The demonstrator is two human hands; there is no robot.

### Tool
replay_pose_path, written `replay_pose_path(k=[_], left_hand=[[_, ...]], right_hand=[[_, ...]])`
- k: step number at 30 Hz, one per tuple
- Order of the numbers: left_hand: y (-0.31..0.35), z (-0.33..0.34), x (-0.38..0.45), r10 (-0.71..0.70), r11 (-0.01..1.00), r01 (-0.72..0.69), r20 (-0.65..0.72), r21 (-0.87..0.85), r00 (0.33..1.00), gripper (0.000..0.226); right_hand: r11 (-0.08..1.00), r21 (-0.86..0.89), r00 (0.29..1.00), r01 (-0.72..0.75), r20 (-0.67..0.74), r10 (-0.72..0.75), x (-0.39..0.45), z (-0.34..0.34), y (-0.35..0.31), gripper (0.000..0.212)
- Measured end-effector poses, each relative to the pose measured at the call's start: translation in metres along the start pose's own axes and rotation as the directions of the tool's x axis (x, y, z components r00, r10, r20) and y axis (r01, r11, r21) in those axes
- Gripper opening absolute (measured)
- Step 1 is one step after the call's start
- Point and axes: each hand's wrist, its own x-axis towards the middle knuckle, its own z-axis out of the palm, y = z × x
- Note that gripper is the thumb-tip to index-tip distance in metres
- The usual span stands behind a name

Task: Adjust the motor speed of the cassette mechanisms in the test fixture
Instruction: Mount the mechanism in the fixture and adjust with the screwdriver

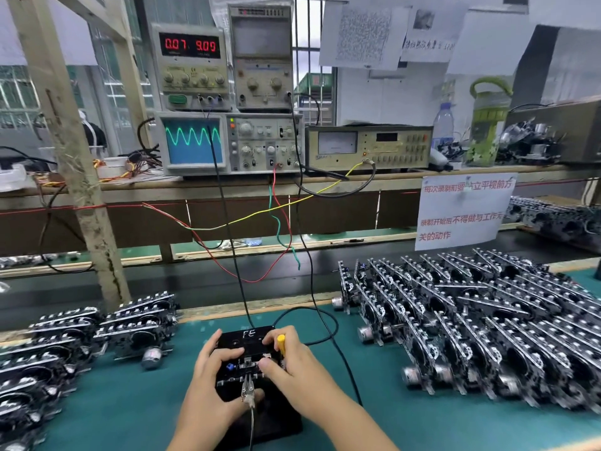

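A black test fixture (257, 379) is seen at the lower centre of the frame, on a green mat (130, 411). A cassette mechanism (247, 356) is seated on top of it, marked "FE" in white at its far edge. It is flanked by both hands.

The left hand (208, 382) is laid against the left side of the mechanism. Its fingers (227, 354) are curled over the top left part, and its thumb is pressed near a metal clip (247, 390) that stands at the near edge of the mechanism. The mechanism is thus gripped from the left.

The right hand (292, 369) is placed on the right side. A yellow-handled screwdriver (281, 345) is held in its curled fingers, with the handle showing above the knuckles. The tip is hidden behind the hand, so where it meets the mechanism cannot be told. The thumb of this hand is rested on the middle of the mechanism, just right of the clip.

Rows of further mechanisms (471, 320) are stacked at the right of the frame, and a smaller stack (81, 336) is seen at the left. In the upper centre, a sine wave is shown on an oscilloscope (227, 144), and red digits are lit on a power supply (192, 66) above it. Coloured wires (276, 222) are hung from the shelf down towards the fixture.
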Motion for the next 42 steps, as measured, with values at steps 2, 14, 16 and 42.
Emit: replay_pose_path(k=[2, 14, 16, 42], left_hand=[[0.001, 0.0, 0.0, -0.005, 1.0, 0.005, -0.003, -0.005, 1.0, 0.075], [0.004, -0.001, -0.001, -0.005, 1.0, 0.005, -0.012, 0.003, 1.0, 0.074], [0.004, -0.001, -0.002, -0.011, 1.0, 0.011, -0.007, 0.007, 1.0, 0.073], [0.069, -0.036, 0.09, -0.199, 0.745, -0.071, 0.324, 0.663, 0.925, 0.05]], right_hand=[[1.0, 0.004, 1.0, -0.002, 0.008, 0.002, -0.001, -0.002, 0.0, 0.027], [0.999, -0.045, 1.0, 0.005, 0.012, -0.004, -0.002, -0.003, -0.001, 0.037], [0.996, -0.087, 1.0, 0.005, -0.004, -0.005, -0.002, -0.001, -0.002, 0.037], [0.92, -0.329, 0.898, 0.211, -0.306, -0.315, -0.01, 0.02, 0.013, 0.065]])
